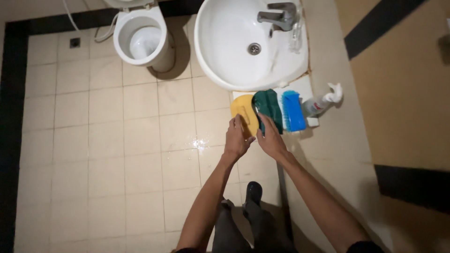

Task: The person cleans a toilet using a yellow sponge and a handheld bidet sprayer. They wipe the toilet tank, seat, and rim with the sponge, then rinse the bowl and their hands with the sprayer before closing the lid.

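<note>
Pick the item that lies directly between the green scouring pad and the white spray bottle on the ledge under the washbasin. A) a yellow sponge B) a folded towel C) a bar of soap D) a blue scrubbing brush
D: the blue scrubbing brush lies with the green scouring pad on one side and the white spray bottle on the other; the yellow sponge sits at the far end.

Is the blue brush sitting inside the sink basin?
No, the blue brush lies on the white ledge below the sink, beside the green pad.
</note>
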